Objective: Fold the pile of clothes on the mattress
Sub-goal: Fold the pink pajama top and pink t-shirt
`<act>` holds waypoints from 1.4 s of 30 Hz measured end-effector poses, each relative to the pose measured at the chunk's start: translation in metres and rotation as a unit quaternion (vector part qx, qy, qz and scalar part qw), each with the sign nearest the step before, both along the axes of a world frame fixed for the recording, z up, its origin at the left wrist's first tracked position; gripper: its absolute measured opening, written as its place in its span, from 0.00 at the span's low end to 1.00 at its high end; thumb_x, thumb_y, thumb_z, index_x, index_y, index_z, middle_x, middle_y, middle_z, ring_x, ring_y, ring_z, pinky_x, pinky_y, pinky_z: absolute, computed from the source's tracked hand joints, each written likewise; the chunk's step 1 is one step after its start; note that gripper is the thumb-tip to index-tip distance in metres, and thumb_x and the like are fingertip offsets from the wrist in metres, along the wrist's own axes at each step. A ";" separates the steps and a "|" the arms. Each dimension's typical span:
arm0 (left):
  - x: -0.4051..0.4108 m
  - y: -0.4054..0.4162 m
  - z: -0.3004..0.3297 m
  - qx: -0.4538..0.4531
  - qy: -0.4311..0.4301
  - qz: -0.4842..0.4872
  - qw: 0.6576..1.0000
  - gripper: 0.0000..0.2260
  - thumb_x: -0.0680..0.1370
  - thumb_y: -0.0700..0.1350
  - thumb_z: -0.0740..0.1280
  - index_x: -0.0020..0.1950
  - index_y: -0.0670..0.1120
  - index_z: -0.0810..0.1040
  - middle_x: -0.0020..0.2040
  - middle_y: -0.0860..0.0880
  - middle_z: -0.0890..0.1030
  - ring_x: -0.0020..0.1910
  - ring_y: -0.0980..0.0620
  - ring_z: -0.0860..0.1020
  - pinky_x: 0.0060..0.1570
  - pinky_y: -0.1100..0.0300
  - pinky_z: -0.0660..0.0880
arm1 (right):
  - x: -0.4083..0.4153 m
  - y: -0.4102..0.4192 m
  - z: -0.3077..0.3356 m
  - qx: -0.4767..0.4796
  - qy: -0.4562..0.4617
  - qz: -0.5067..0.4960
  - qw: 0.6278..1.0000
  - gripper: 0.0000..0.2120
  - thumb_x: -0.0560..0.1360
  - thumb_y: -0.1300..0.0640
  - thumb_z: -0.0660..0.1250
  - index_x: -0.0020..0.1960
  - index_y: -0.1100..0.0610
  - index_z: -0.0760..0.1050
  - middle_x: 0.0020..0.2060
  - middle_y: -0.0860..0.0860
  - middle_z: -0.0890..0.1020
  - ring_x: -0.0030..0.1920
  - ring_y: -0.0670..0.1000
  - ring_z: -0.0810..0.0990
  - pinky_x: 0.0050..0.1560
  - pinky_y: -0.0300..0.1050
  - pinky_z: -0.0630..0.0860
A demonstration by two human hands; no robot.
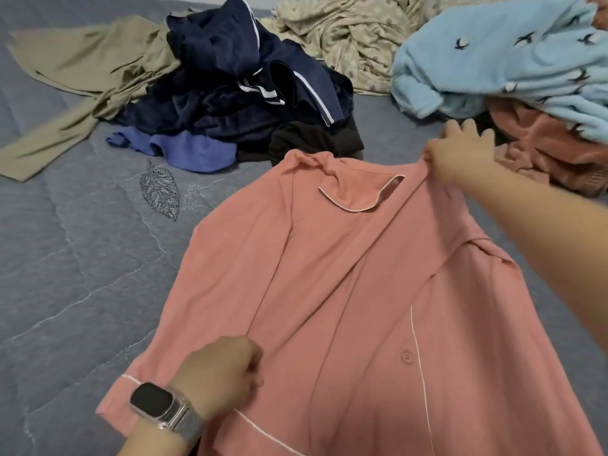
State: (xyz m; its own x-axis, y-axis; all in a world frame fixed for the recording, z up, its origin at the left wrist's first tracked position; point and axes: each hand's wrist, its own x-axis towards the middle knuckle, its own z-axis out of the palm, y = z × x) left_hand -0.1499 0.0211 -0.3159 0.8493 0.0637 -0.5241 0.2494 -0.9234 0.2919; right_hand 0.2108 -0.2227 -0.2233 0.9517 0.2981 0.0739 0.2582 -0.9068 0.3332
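Head view: pink pyjama shirt (345,274) spread on near-centre mattress (82,274), left hand (223,373) pinching its near fold, right hand (460,153) gripping far collar edge, unfolded navy pile (250,93) far centre, light blue fleece (510,54) far right.

The pink shirt (329,274) was smooth, matt knit cloth with thin white piping and a matt plastic button (407,357). The mattress (65,258) wore a grey quilted cover, matt and stitched. The far navy clothes (237,93) looked velvety with a soft sheen; the far-right blue garment (493,60) was fluffy fleece. The watch (153,401) had a glossy glass face and metal mesh band.
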 end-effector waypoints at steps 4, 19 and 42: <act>0.004 -0.008 0.008 0.016 0.018 -0.016 1.000 0.14 0.75 0.54 0.64 0.34 0.52 0.63 0.44 0.53 0.69 0.54 0.49 0.76 0.46 0.58 0.68 | -0.043 0.021 -0.053 0.192 -0.045 0.035 0.980 0.11 0.80 0.58 0.58 0.60 0.60 0.69 0.59 0.64 0.69 0.57 0.64 0.71 0.47 0.56 0.70; -0.001 -0.012 0.027 0.007 -0.005 0.030 1.000 0.11 0.76 0.58 0.63 0.44 0.53 0.67 0.53 0.50 0.76 0.54 0.48 0.76 0.51 0.57 0.73 | -0.085 0.052 -0.048 -0.019 0.082 0.014 0.996 0.21 0.76 0.50 0.60 0.66 0.55 0.69 0.64 0.56 0.74 0.65 0.59 0.71 0.59 0.53 0.72; -0.016 0.006 0.091 -0.602 -0.189 0.383 0.674 0.13 0.73 0.44 0.69 0.55 0.39 0.79 0.49 0.42 0.84 0.46 0.49 0.82 0.47 0.57 0.79 | -0.309 0.131 -0.029 0.787 0.486 -0.138 0.352 0.09 0.73 0.59 0.69 0.53 0.59 0.80 0.45 0.56 0.84 0.43 0.51 0.83 0.47 0.45 0.78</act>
State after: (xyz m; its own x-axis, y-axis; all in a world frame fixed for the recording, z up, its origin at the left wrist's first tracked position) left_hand -0.1659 0.0273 -0.2249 0.8965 0.2815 -0.3422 0.2154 0.3981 0.8917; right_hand -0.0980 -0.0917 -0.2520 0.7315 0.5024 -0.4610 -0.6154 0.1954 -0.7636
